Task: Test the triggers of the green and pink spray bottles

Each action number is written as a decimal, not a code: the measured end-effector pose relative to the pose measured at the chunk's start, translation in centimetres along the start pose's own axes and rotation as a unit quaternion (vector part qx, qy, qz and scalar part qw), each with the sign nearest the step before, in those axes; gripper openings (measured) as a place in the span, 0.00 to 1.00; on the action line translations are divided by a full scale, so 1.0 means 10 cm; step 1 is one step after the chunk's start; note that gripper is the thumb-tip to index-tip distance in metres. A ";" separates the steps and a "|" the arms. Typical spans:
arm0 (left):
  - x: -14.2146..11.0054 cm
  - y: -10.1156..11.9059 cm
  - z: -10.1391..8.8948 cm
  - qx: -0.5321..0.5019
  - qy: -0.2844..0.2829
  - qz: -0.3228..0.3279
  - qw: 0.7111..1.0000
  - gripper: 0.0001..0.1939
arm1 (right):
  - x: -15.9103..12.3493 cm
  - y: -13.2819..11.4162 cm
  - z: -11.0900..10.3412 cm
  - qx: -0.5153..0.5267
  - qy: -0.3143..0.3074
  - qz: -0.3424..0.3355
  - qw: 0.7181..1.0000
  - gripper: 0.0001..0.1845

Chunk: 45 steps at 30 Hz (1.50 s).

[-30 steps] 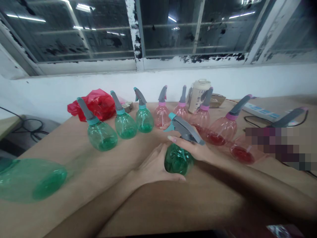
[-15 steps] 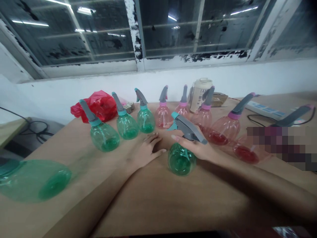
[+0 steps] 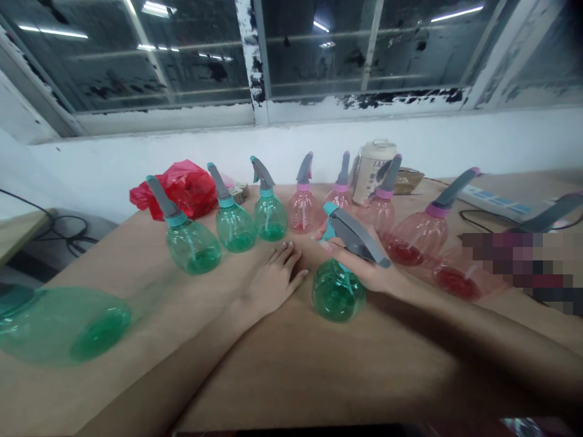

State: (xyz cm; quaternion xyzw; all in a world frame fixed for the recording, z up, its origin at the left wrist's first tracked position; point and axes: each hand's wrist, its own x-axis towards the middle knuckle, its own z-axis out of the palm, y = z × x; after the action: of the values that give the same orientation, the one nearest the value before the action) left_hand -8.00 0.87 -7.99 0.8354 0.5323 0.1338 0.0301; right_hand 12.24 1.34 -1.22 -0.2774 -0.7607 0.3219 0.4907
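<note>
A green spray bottle point(image 3: 337, 295) with a teal and grey trigger head stands in the middle of the wooden table point(image 3: 291, 376). My right hand point(image 3: 364, 267) is wrapped round its neck under the trigger. My left hand point(image 3: 276, 280) lies flat on the table just left of the bottle, fingers stretched out, not touching it. Behind stands a row of green spray bottles point(image 3: 194, 246) on the left and pink spray bottles point(image 3: 412, 233) on the right.
A large green bottle point(image 3: 59, 325) lies close at the left edge. At the back are a red plastic bag point(image 3: 182, 188), a white jar point(image 3: 371, 170) and a power strip point(image 3: 494, 206) with cables. A wall and windows close off the far side.
My left hand has let go of the green bottle's body and moved left onto the table, where it lies flat. My right hand stays on the bottle's neck.
</note>
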 end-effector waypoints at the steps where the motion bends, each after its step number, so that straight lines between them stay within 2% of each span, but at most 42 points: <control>1: 0.00 0.00 0.00 0.000 0.001 -0.001 1.000 0.27 | 0.00 -0.01 -0.01 -0.007 0.004 -0.001 1.000 0.05; 6: 0.00 0.00 0.01 -0.005 0.006 -0.001 1.000 0.26 | -0.03 -0.03 -0.02 -0.040 0.001 -0.020 0.999 0.04; 9: 0.00 0.00 0.00 0.000 0.003 -0.001 1.000 0.27 | -0.02 0.00 0.00 -0.013 -0.003 -0.018 1.000 0.03; 14: 0.00 0.00 -0.01 0.007 0.003 0.007 1.000 0.27 | -0.01 0.07 0.05 0.037 0.025 -0.006 0.999 0.12; 21: 0.01 0.03 -0.03 0.034 -0.005 0.001 0.999 0.24 | -0.04 0.07 0.07 0.042 0.028 0.008 0.999 0.14; 27: 0.01 0.04 -0.04 0.043 -0.006 0.001 0.999 0.24 | -0.04 0.06 0.07 0.028 0.030 0.026 0.999 0.12; 36: 0.00 0.02 0.00 0.045 0.003 0.011 0.999 0.24 | -0.05 0.02 0.07 0.030 0.029 0.016 0.999 0.13; 45: 0.00 0.03 0.01 0.058 -0.001 0.004 0.998 0.26 | 0.01 -0.01 0.03 -0.009 0.006 -0.032 0.999 0.04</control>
State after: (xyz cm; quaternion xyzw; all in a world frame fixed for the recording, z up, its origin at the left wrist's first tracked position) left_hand -7.73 0.76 -7.99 0.8382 0.5354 0.1024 -0.0183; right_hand 11.91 1.27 -1.15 -0.2594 -0.7688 0.2977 0.5031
